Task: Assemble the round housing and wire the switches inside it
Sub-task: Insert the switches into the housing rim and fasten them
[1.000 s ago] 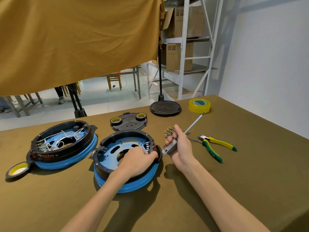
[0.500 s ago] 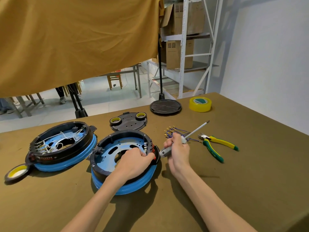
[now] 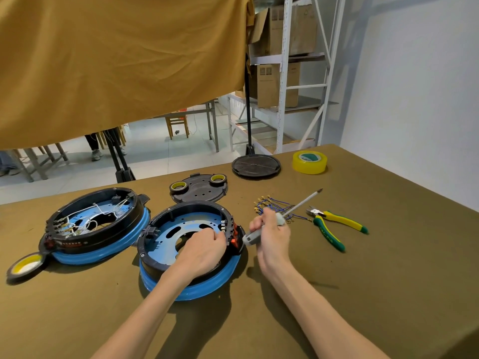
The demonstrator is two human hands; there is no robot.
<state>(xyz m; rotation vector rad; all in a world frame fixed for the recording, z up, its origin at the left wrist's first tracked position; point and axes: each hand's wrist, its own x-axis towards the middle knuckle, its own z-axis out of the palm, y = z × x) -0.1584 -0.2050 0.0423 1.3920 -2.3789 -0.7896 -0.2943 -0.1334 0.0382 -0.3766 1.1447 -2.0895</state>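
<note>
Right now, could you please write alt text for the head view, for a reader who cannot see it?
A left hand rests inside an unwired round housing on a brown table, while the right hand holds a screwdriver beside it. A wired housing sits to the left; wires and pliers lie to the right.

Your left hand (image 3: 204, 248): loose fist, knuckles up, forearm reaching forward | Your right hand (image 3: 272, 235): fingers curled closed, wrist bent, forearm angled inward

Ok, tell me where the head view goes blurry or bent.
Head view: the right hand and its screwdriver are slightly motion-smeared; the shelf rack uprights lean from wide-angle distortion; the left hand on the near housing stays sharp.
</note>
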